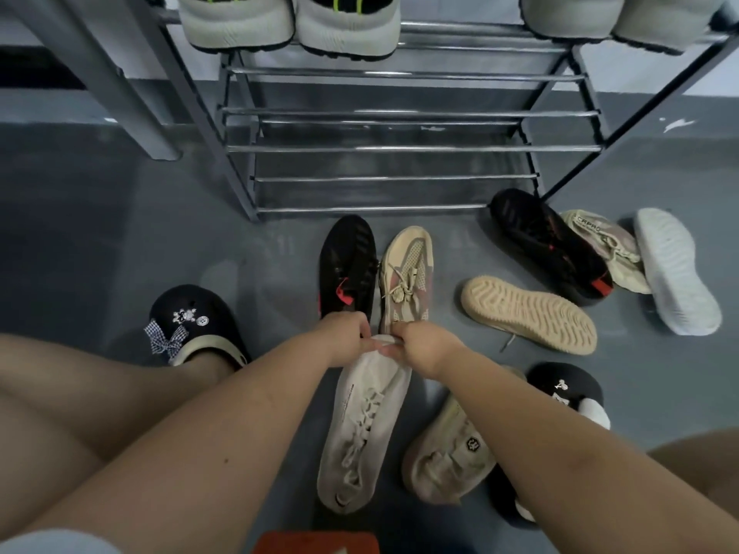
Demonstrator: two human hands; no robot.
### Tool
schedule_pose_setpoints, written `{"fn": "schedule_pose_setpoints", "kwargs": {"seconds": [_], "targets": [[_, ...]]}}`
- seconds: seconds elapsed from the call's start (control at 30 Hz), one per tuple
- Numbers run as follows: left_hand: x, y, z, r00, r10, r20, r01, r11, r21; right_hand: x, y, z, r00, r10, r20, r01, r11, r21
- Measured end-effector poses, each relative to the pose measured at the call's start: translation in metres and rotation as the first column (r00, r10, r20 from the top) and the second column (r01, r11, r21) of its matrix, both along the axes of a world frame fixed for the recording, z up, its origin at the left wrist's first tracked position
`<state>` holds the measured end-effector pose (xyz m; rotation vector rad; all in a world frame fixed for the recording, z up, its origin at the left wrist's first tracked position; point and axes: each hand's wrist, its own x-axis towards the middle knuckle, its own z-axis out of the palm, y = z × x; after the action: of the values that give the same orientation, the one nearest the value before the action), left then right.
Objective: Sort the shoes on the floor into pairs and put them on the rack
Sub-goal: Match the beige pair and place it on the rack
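Both our forearms reach out from the bottom edge; our left hand (347, 337) and right hand (424, 345) meet at one end of a white lace-up sneaker (362, 429), fingers pinched closed on its rim. That sneaker lies on the grey floor (120, 241), stretching from the grip back toward us.

Just beyond the grip: a black sneaker with red accents (347, 265) and a beige-and-pink sneaker (406, 273), side by side, touching, toes toward the shoe rack (384, 147).

Right of the grip: a tan shoe sole-up (528, 313); farther right, a second black sneaker (550, 245), a second beige sneaker (608, 249) and a white shoe sole-up (676, 269), bunched together.

Near-right of the grip, under our right forearm: a cream strap shoe (448, 457).

Our feet wear black clogs: left (192, 325), right (564, 385).

Rack's lower rails bare; grey sneakers (288, 22) on an upper rail.
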<state>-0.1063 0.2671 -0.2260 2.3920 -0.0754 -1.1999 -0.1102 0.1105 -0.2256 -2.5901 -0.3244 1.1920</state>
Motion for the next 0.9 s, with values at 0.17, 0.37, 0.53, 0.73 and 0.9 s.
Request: {"fn": "schedule_pose_setpoints", "kwargs": {"seconds": [0.17, 0.37, 0.53, 0.73, 0.9], "targets": [[-0.012, 0.009, 0.02, 0.981, 0.137, -0.136, -0.151, 0.984, -0.099, -0.004, -0.004, 0.028, 0.99, -0.089, 0.113, 0.08, 0.994, 0.077], [-0.013, 0.01, 0.037, 0.881, 0.45, -0.146, -0.473, 0.849, -0.237, 0.008, -0.025, 0.082, 0.872, -0.414, 0.26, 0.317, 0.884, 0.344], [-0.011, 0.003, 0.055, 0.856, 0.517, 0.013, -0.48, 0.803, -0.353, 0.013, -0.046, 0.102, 0.713, -0.652, 0.26, 0.469, 0.718, 0.514], [-0.009, -0.007, 0.056, 0.757, 0.653, 0.01, -0.592, 0.692, -0.413, 0.01, -0.032, 0.104, 0.479, -0.873, -0.092, 0.725, 0.335, 0.602], [0.002, -0.003, 0.057, 0.525, 0.807, -0.269, -0.81, 0.377, -0.449, -0.007, 0.003, 0.088, 0.675, -0.698, -0.238, 0.723, 0.561, 0.403]]}}
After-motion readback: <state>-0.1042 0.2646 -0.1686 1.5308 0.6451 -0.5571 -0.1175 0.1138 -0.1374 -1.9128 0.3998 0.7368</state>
